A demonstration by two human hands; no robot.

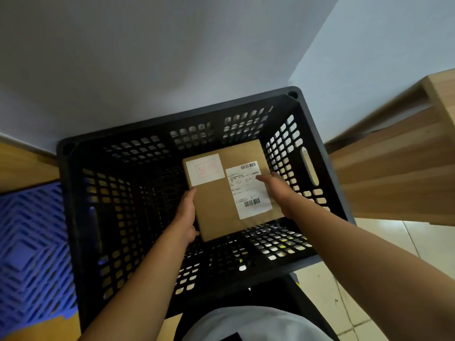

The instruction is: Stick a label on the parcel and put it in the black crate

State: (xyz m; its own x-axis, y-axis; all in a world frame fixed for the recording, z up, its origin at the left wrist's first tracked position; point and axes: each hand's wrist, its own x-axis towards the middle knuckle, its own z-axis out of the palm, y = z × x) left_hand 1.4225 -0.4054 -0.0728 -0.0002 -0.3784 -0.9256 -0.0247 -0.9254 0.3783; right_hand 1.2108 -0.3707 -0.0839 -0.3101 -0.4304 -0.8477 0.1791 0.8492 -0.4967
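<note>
Both hands are holding the parcel (231,190) inside the black crate (310,134), label side up. The left hand (186,216) is clasping the near left edge, thumb lying along the side; the right hand (277,190) is grasping the right edge, thumb resting on the shipping label (248,190). A second white sticker (205,169) is sitting on the far left part of the top face.

The parcel's long axis is running away from the person, tilting slightly toward the far right corner of the crate. It is hanging in the right half of the opening, nearer the right wall than the left, and whether it is touching the floor of the crate cannot be told. Labelling looks done; what remains is probably lowering it straight down, with the right knuckles close to that wall.
</note>
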